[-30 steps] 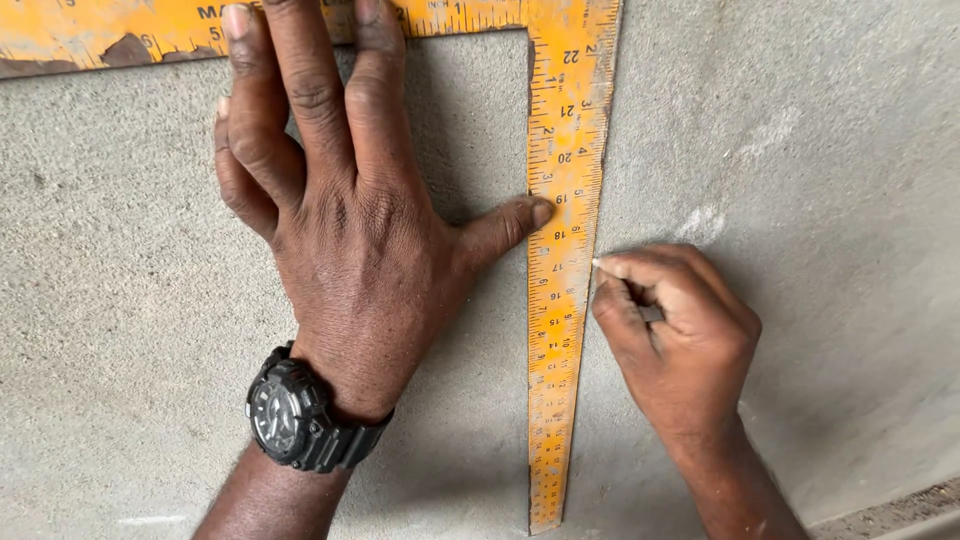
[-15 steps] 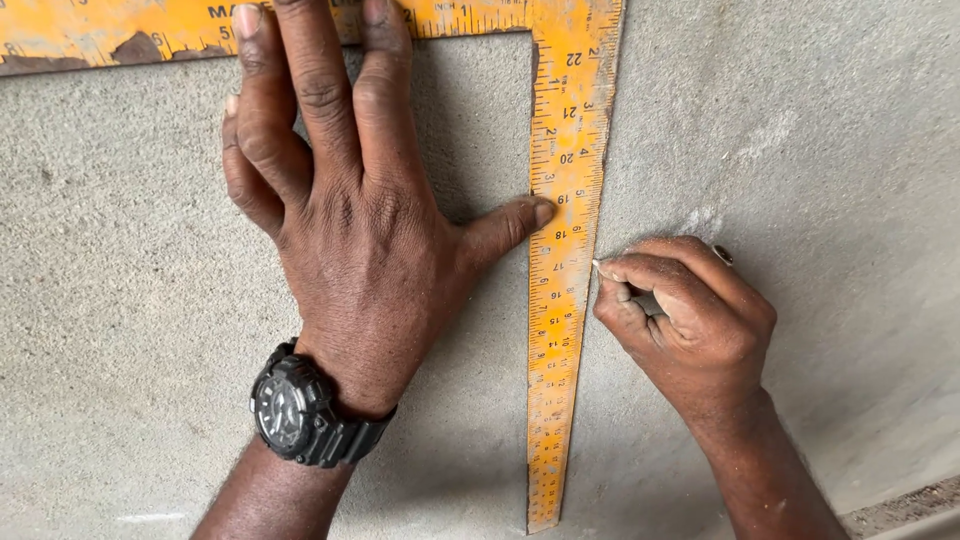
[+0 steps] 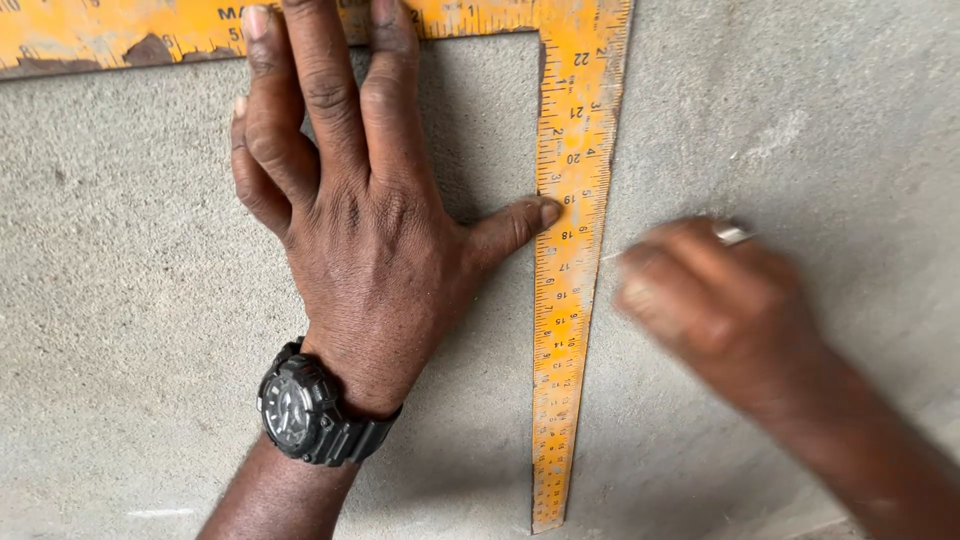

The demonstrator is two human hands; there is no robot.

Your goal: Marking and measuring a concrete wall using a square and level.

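Observation:
A worn yellow steel square (image 3: 568,300) lies flat on a grey concrete slab (image 3: 140,300); one arm runs along the top edge, the other comes down the middle. My left hand (image 3: 360,230) is spread flat on the slab, its fingertips on the top arm and its thumb pressed against the down-running arm. A black wristwatch (image 3: 305,410) is on that wrist. My right hand (image 3: 715,305), blurred by motion, sits just right of the square's edge, closed around a thin scribing tool (image 3: 735,235) whose metal end shows above the fingers.
Pale scuff marks (image 3: 775,135) show on the slab above my right hand. A short white chalk dash (image 3: 160,513) lies at the lower left. The slab's edge shows at the bottom right corner.
My right hand has moved quickly away from the square's edge toward the right and is now blurred. My left hand and the square have kept their place.

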